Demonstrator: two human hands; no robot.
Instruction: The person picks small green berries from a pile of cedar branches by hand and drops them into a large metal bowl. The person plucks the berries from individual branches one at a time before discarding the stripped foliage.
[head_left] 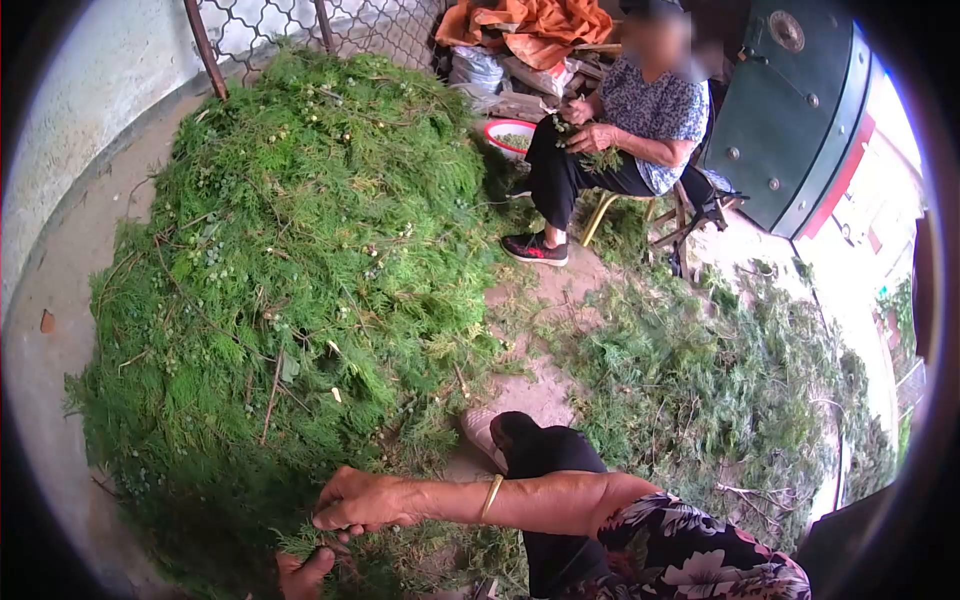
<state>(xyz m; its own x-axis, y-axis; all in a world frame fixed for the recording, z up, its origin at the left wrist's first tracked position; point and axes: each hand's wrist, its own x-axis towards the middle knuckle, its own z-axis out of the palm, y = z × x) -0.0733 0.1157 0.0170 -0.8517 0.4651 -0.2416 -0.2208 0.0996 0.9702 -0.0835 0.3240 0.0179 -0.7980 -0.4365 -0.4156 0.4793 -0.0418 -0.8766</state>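
My right hand [362, 502] reaches in from the lower right, a gold bracelet on its wrist. Its fingers are bent and pinched together; what they hold, if anything, is too small to name. Just below it, at the bottom edge, my left hand [305, 577] is partly cut off, its fingers closed around a green sprig [298, 541]. The hands are close together, over the lower part of a large heap of green branches [320, 250] with small pale round cones among the leaves.
A person [655, 110] sits on a chair at the upper right, holding a sprig in both hands. Beside them stands a red-rimmed white basin [510, 127]. More cut branches [700, 370] lie on the ground at the right. Behind are a wire fence [270, 30] and a green metal door [785, 110].
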